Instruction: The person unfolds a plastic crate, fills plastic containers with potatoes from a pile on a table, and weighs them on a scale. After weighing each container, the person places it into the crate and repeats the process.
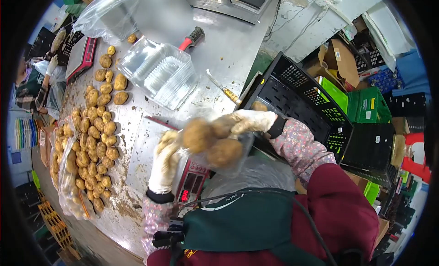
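Observation:
Between my gloved hands a clear plastic tray [244, 149] of several potatoes [224, 152] is lifted, blurred by motion. My right hand [254, 121] is closed on its far right side. Curled at the tray's left edge, my left hand [165, 162] also grips it; its fingertips are partly hidden. Below them lies a red scale [194, 177] with a steel plate [142, 158] and a lit red display. A black crate [297, 106] stands right of my right hand, with a filled tray [260, 106] in its near left corner.
Many loose potatoes [93, 142] and a plastic bag [68, 193] cover the table's left side. Stacked clear trays [160, 71], a red-handled tool [192, 39] and a yellow-handled tool [228, 93] lie ahead. Another person [39, 85] works at far left near a second scale [81, 58].

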A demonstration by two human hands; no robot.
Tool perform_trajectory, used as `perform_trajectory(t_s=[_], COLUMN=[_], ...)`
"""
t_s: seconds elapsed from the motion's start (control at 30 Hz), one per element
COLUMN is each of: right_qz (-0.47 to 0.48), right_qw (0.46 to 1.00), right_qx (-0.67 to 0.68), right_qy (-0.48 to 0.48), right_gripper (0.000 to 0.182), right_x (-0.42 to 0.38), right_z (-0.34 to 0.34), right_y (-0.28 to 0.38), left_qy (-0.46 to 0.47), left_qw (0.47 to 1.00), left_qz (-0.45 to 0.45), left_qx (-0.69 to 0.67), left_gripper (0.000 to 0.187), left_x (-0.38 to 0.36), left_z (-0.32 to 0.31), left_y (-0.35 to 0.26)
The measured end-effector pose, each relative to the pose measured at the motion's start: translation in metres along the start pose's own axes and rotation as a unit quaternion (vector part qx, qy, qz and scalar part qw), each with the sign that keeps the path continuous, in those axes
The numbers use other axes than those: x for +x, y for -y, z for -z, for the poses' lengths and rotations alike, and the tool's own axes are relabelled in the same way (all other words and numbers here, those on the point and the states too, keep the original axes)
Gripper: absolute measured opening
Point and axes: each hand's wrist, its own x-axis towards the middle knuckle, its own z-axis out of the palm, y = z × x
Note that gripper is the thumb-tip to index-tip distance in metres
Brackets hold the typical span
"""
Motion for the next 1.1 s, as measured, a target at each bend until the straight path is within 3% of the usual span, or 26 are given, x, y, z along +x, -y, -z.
perform_trajectory(t_s=[0.07, 0.13, 0.17, 0.2, 0.27, 0.33, 0.37, 0.4, 0.43, 0.5, 0.6, 0.67, 0.7, 0.73, 0.8, 0.83, 0.87, 0.93, 1.0, 1.03, 1.07, 1.1], right_qz=[0.005, 0.027, 0.018, 0.037, 0.101, 0.122, 0.148, 0.168, 0.203, 0.184, 0.198, 0.147, 0.076, 0.028, -0.041, -0.102, -0.158, 0.007, -0.121, -0.182, -0.144, -0.069], right_qw=[0.991, 0.958, 0.932, 0.904, 0.851, 0.811, 0.791, 0.768, 0.749, 0.743, 0.762, 0.778, 0.78, 0.797, 0.802, 0.761, 0.712, 0.69, 0.586, 0.527, 0.535, 0.545], right_qx=[0.074, 0.174, 0.206, 0.215, 0.265, 0.283, 0.281, 0.319, 0.315, 0.303, 0.35, 0.379, 0.372, 0.371, 0.336, 0.316, 0.289, 0.299, -0.001, -0.169, -0.229, -0.27], right_qy=[-0.113, -0.226, -0.299, -0.367, -0.442, -0.497, -0.523, -0.529, -0.546, -0.568, -0.508, -0.479, -0.497, -0.475, -0.491, -0.558, -0.621, -0.659, -0.801, -0.813, -0.8, -0.791], right_gripper=[0.059, 0.051, 0.044, 0.039, 0.038, 0.039, 0.041, 0.042, 0.041, 0.048, 0.051, 0.054, 0.063, 0.068, 0.074, 0.074, 0.075, 0.074, 0.07, 0.062, 0.055, 0.052], right_x=[-0.03, -0.073, -0.096, -0.111, -0.14, -0.168, -0.177, -0.178, -0.181, -0.191, -0.169, -0.151, -0.151, -0.15, -0.156, -0.161, -0.169, -0.19, -0.183, -0.183, -0.17, -0.159], right_z=[0.002, 0.005, 0.014, 0.005, 0.023, 0.057, 0.07, 0.084, 0.11, 0.16, 0.205, 0.229, 0.243, 0.243, 0.246, 0.251, 0.256, 0.291, 0.271, 0.272, 0.257, 0.259], right_y=[-0.01, -0.009, -0.022, -0.01, -0.034, -0.07, -0.082, -0.088, -0.108, -0.147, -0.169, -0.19, -0.204, -0.202, -0.196, -0.19, -0.186, -0.207, -0.154, -0.135, -0.109, -0.097], left_qy=[-0.002, 0.007, -0.053, -0.113, -0.177, -0.162, -0.158, -0.14, -0.106, -0.09, -0.064, -0.092, -0.112, -0.133, -0.184, -0.199, -0.228, -0.268, -0.272, -0.25, -0.227, -0.193], left_qw=[1.0, 0.952, 0.848, 0.689, 0.423, 0.595, 0.527, 0.606, 0.626, 0.665, 0.649, 0.605, 0.571, 0.582, 0.599, 0.596, 0.584, 0.565, 0.509, 0.489, 0.467, 0.479], left_qz=[0.016, -0.162, -0.294, -0.406, -0.418, -0.247, -0.35, -0.302, -0.321, -0.283, -0.279, -0.305, -0.355, -0.326, -0.367, -0.362, -0.413, -0.461, -0.465, -0.466, -0.466, -0.444], left_qx=[0.01, 0.258, 0.437, 0.59, 0.784, 0.748, 0.758, 0.723, 0.703, 0.685, 0.705, 0.73, 0.732, 0.733, 0.688, 0.689, 0.66, 0.63, 0.671, 0.694, 0.716, 0.732], left_gripper=[0.045, 0.046, 0.043, 0.041, 0.032, 0.027, 0.022, 0.018, 0.017, 0.019, 0.02, 0.018, 0.016, 0.015, 0.016, 0.016, 0.015, 0.015, 0.023, 0.027, 0.031, 0.032], left_x=[0.03, 0.065, 0.085, 0.103, 0.124, 0.136, 0.143, 0.14, 0.146, 0.142, 0.14, 0.149, 0.153, 0.156, 0.16, 0.155, 0.143, 0.112, 0.07, 0.044, 0.015, -0.01], left_z=[-0.042, -0.062, -0.061, -0.051, -0.032, -0.008, 0.001, -0.008, 0.0, -0.005, -0.006, 0.003, 0.006, 0.01, 0.014, 0.012, 0.002, -0.005, -0.004, -0.002, -0.001, 0.006], left_y=[-0.008, -0.016, -0.028, -0.043, -0.066, -0.067, -0.06, -0.065, -0.064, -0.072, -0.079, -0.067, -0.063, -0.057, -0.052, -0.06, -0.071, -0.083, -0.079, -0.069, -0.057, -0.042])
